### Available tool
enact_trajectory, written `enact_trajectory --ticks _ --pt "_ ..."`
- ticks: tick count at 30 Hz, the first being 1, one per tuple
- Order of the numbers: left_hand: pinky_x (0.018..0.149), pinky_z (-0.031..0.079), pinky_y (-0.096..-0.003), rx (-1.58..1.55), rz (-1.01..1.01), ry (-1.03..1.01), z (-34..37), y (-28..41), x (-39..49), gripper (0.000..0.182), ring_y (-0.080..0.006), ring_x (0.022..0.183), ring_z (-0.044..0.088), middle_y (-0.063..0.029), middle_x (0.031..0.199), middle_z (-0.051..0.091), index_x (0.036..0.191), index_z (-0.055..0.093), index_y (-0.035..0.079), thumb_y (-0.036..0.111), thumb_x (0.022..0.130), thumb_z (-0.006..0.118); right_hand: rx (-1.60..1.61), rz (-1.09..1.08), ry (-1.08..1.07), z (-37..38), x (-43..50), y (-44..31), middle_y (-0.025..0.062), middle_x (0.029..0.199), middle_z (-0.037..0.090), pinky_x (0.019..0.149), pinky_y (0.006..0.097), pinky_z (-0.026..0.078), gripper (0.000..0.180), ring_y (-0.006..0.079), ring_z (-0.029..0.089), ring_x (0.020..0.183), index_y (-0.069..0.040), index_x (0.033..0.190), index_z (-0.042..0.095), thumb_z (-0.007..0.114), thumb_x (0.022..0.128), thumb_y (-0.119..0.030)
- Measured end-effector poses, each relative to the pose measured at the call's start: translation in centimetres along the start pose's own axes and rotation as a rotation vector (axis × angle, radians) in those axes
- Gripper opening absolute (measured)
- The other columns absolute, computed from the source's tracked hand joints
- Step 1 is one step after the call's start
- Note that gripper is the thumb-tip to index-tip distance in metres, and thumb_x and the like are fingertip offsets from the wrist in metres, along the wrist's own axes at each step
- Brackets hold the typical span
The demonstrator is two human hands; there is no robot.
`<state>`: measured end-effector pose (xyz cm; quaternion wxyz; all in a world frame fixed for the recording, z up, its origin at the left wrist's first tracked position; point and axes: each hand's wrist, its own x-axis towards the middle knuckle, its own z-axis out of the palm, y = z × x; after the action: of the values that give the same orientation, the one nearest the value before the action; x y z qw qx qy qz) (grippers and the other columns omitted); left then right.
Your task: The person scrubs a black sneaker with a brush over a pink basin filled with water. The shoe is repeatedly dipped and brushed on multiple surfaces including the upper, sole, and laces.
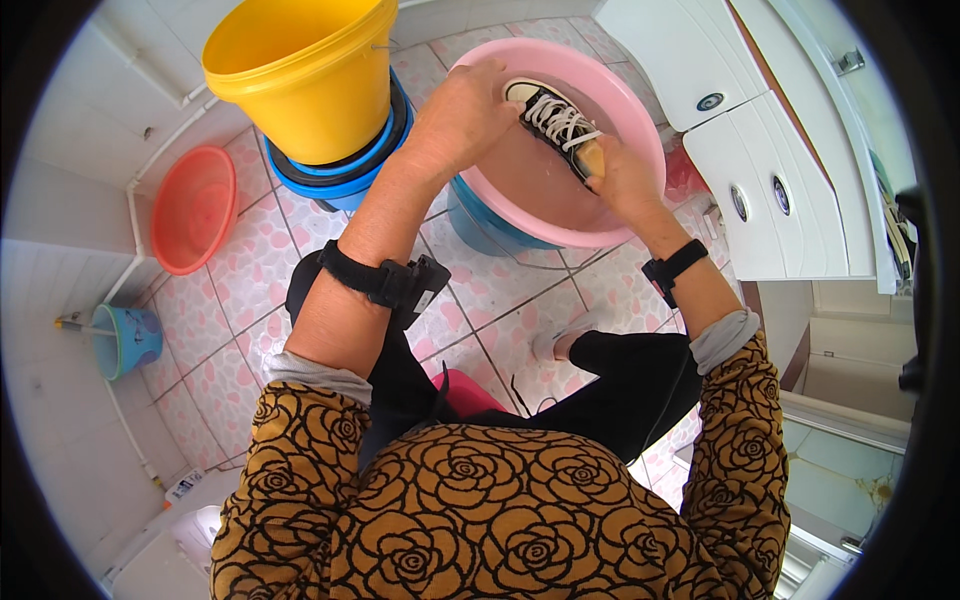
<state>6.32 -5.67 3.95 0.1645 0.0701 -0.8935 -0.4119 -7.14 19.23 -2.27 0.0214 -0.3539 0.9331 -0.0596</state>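
A black canvas sneaker with white laces and a cream toe cap lies between my hands, over murky water in a pink plastic basin. My left hand is at the toe end, its thumb against the shoe and its fingers partly hidden near the basin's left rim. At the heel end, my right hand grips the shoe, with the thumb on the near side and the lighter inside of the shoe showing beside it. The basin rests on a blue bucket with a wire handle.
Left of the basin, a yellow bucket stands on a blue and black lidded bucket. A red basin and a small blue bin are by the left wall. White cabinets border the right side. A pink stool is beneath me.
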Motion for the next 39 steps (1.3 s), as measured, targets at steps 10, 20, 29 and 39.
enact_trajectory --ticks 10,20,29,39 --pt "0.096 0.046 -0.0398 -0.016 -0.011 -0.013 -0.2 -0.1 -0.3 0.053 -0.0393 0.114 0.059 -0.0269 0.121 0.062 0.129 0.054 -0.005 0.024 0.086 0.064 0.009 0.094 -0.418 1.1 -0.2 -4.3 0.0275 0.095 0.068 0.083 0.0441 0.053 0.064 0.0420 0.066 0.095 0.010 0.113 0.050 0.083 0.070 -0.025" --pt "0.091 0.049 -0.0428 -0.001 -0.018 -0.040 -0.8 -0.5 -1.2 0.046 -0.0408 0.104 0.061 -0.0270 0.111 0.064 0.125 0.055 -0.002 0.020 0.085 0.063 1.049 0.389 -0.775 1.5 0.8 -4.1 0.0084 0.088 0.064 0.063 0.0275 0.052 0.042 0.0167 0.064 0.079 -0.001 0.116 0.056 0.074 0.081 -0.016" --pt "0.092 0.048 -0.0448 -0.104 -0.092 0.042 1.6 -1.0 -0.4 0.046 -0.0430 0.106 0.060 -0.0288 0.112 0.063 0.123 0.051 -0.004 0.017 0.084 0.062 2.026 0.452 -0.765 -2.8 -0.2 -1.8 0.0043 0.093 0.057 0.060 0.0217 0.045 0.034 0.0107 0.057 0.081 0.001 0.123 0.054 0.059 0.095 -0.018" --pt "0.090 0.050 -0.0420 -0.482 -0.450 -0.090 5.5 0.4 0.1 0.065 -0.0360 0.107 0.062 -0.0253 0.115 0.062 0.127 0.044 -0.006 0.042 0.088 0.064 2.545 0.152 -0.702 -7.5 -2.0 -4.2 0.0052 0.095 0.054 0.047 0.0162 0.039 0.039 0.0097 0.055 0.086 0.008 0.128 0.049 0.050 0.100 -0.020"
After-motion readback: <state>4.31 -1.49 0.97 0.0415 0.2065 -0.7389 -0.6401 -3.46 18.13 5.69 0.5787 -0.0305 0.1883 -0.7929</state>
